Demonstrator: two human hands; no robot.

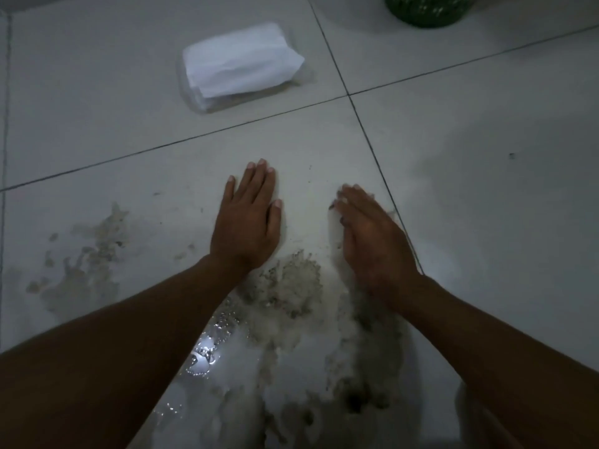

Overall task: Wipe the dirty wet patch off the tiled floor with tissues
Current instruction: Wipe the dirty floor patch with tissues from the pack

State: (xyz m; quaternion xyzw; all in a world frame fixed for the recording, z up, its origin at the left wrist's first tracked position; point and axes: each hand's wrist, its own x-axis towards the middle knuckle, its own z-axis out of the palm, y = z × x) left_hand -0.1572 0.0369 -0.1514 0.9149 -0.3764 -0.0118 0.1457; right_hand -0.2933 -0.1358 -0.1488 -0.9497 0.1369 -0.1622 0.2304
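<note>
Right hand (372,234): fingers straight and together, palm down, pressing a white tissue (335,222) flat to the tiled floor (486,222); nothing is curled round it, so the grip is open. The tissue shows only as a pale edge at the hand's 9 o'clock side, smudged dark along its rim. Left hand (248,218): flat on the bare tile, fingers extended and close together, holding nothing. The two hands lie side by side, apart.

The dirty wet patch (291,286) lies at 6 o'clock of both hands, gritty grey-brown, touching the left wrist and running under the right one toward the lower frame edge; water droplets glint by the left forearm. A drier smear (90,254) sits at 9 o'clock of the left hand.

A tissue pack (240,64), a white sheet on top of its clear wrap, lies at 12 o'clock, well apart. A green object (428,8), cropped, stands at 1 o'clock.

The floor is pale large tiles with dark grout lines, dimly lit.
</note>
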